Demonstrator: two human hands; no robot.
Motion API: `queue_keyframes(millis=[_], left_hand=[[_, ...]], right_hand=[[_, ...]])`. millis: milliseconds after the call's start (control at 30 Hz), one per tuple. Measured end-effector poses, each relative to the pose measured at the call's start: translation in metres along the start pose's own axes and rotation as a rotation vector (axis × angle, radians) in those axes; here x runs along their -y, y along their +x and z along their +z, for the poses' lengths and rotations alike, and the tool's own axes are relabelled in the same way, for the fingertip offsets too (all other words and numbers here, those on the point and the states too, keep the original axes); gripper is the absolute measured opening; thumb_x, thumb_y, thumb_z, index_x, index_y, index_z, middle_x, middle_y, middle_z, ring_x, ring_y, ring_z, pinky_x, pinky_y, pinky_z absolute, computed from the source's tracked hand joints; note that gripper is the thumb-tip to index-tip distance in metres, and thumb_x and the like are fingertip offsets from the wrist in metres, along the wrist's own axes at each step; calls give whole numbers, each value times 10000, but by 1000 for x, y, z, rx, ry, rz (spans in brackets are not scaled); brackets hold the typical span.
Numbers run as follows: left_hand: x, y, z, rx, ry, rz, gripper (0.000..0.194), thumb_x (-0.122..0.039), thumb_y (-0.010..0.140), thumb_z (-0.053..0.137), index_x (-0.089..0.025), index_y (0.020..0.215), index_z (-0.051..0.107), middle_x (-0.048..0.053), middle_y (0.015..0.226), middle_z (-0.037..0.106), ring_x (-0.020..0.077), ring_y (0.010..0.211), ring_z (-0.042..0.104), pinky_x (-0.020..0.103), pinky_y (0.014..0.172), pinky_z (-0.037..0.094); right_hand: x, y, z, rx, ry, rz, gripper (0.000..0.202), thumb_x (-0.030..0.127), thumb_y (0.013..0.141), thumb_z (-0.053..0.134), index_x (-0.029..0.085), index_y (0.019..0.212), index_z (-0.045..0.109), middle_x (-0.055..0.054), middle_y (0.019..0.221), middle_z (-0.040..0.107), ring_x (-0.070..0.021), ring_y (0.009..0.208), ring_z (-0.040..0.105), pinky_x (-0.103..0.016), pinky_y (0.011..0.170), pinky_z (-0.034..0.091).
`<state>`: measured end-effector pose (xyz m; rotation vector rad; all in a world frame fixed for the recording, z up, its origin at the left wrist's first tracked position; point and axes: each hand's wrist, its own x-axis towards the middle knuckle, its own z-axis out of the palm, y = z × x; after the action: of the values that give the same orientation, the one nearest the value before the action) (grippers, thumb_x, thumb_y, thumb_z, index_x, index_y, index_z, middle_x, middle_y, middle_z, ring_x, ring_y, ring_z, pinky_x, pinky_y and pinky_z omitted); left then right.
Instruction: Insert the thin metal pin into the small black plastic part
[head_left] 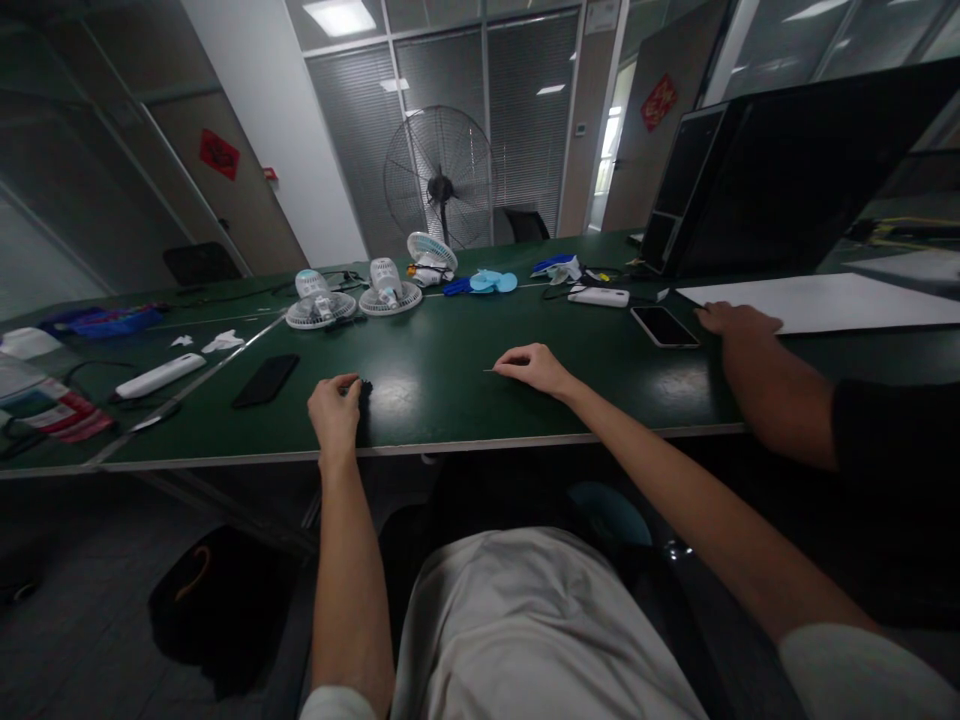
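My left hand [335,412] is over the near part of the green table [442,350], fingers pinched together. At its fingertips is a small black piece [366,388] with an uneven edge, too dark to name. My right hand [534,368] is farther right, thumb and forefinger closed on a thin, pale, needle-like piece [489,371] that points left. A gap of bare tabletop separates the two hands. Left of my left hand lies a black phone [266,381].
Small white fans [390,290] lie toward the back, near a light-blue fan blade [493,281]. A co-worker's hand [739,318] rests by a white sheet [832,300] at right, near another phone [664,326] and a large black monitor [810,180]. White power strips [161,376] lie about.
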<state>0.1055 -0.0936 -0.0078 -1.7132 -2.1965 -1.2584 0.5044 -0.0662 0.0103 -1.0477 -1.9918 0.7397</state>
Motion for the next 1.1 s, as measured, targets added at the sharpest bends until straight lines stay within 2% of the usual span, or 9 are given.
queue_keyframes(millis=[167, 333, 600, 900, 1100], left_hand=[[-4, -1, -1, 55, 13, -49, 309, -340, 943, 627, -172, 1117, 821, 133, 1020, 796, 288, 968, 740, 390, 920, 541], [-4, 0, -2, 86, -33, -91, 304, -325, 921, 656, -173, 1125, 822, 128, 1026, 808, 283, 984, 752, 374, 936, 543], [-3, 4, -3, 130, -40, -155, 324, -330, 901, 670, -177, 1141, 825, 133, 1032, 811, 293, 1006, 751, 376, 954, 539], [0, 5, 3, 124, -35, -120, 291, -314, 896, 668, -210, 1108, 839, 139, 1004, 811, 326, 986, 754, 418, 914, 561], [-6, -2, 0, 94, 32, -99, 313, -310, 930, 635, -195, 1143, 833, 166, 1096, 799, 357, 1045, 737, 440, 916, 547]], right_hand=[[0, 1, 1, -17, -21, 2, 222, 399, 896, 729, 219, 961, 842, -59, 981, 822, -244, 924, 750, -376, 888, 552], [3, 1, 0, -13, -36, 7, 214, 399, 900, 729, 227, 958, 843, -57, 1000, 826, -250, 968, 750, -373, 911, 552], [3, 0, 1, -15, -49, 3, 224, 405, 901, 722, 225, 954, 845, -53, 978, 822, -241, 929, 749, -365, 880, 547], [4, 0, -2, 12, -45, 24, 214, 405, 907, 726, 238, 977, 840, -42, 1001, 818, -239, 949, 742, -381, 905, 547], [0, 1, 0, 15, -54, 8, 222, 408, 901, 730, 235, 987, 841, -39, 981, 817, -234, 930, 742, -376, 892, 544]])
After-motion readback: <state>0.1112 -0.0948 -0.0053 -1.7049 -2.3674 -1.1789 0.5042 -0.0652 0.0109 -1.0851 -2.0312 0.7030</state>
